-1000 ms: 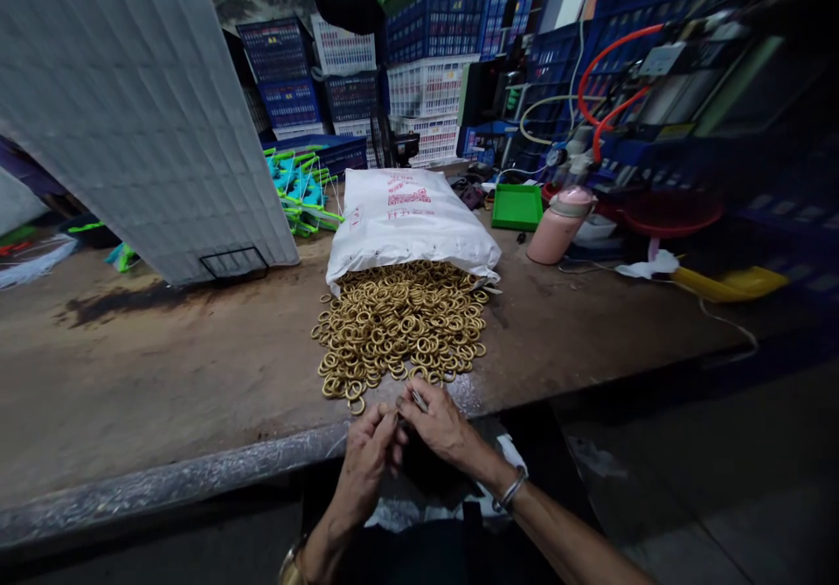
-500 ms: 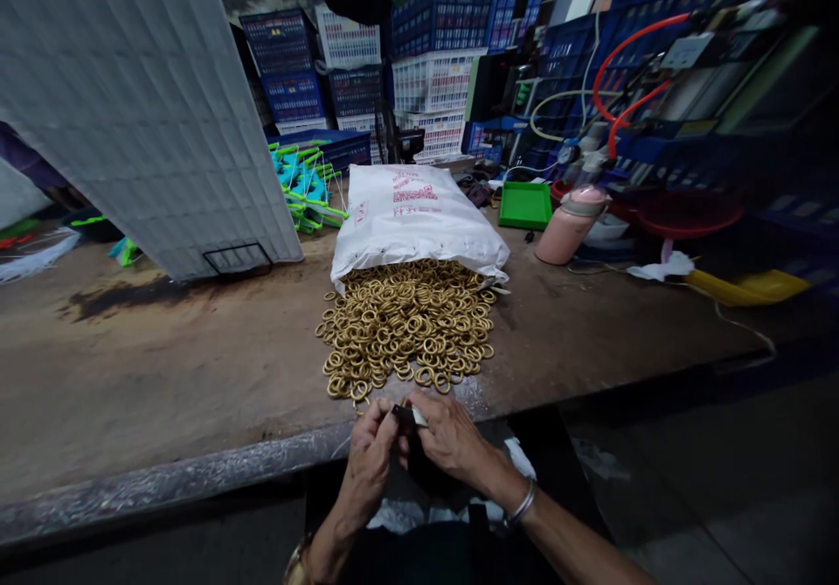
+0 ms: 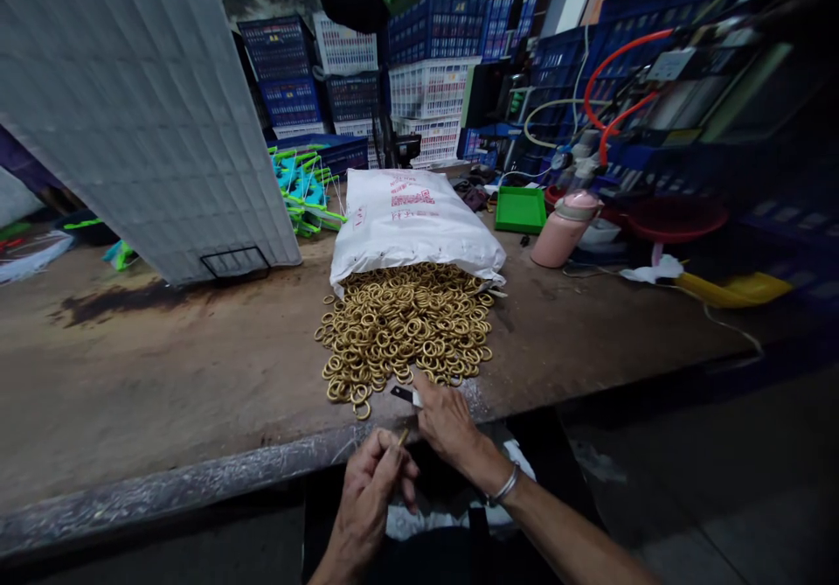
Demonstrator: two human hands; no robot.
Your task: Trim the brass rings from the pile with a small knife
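Observation:
A heap of gold-coloured rings (image 3: 399, 323) spills from the mouth of a white printed bag (image 3: 412, 218) on the table. My left hand (image 3: 370, 489) is just off the table's front edge, its thumb and fingers pinched on a single gold ring (image 3: 403, 437) seen edge-on. In my right hand (image 3: 449, 423) is a small knife (image 3: 402, 393) with a dark blade and a white handle, the blade pointing left. The right fingertips are at the near edge of the heap; whether they touch a ring I cannot tell.
A tall pale padded panel (image 3: 150, 121) stands on the left. Right of the bag are a green tray (image 3: 520, 209), a pink bottle (image 3: 565, 228) and a yellow scoop-like piece (image 3: 734, 289). Stacked crates (image 3: 433, 87) fill the back. The table's front edge (image 3: 197, 476) is close to me.
My hands, together before, are now apart. The right moved forward to the rings with the knife; the left drew back and down, holding a ring. The view shifted slightly.

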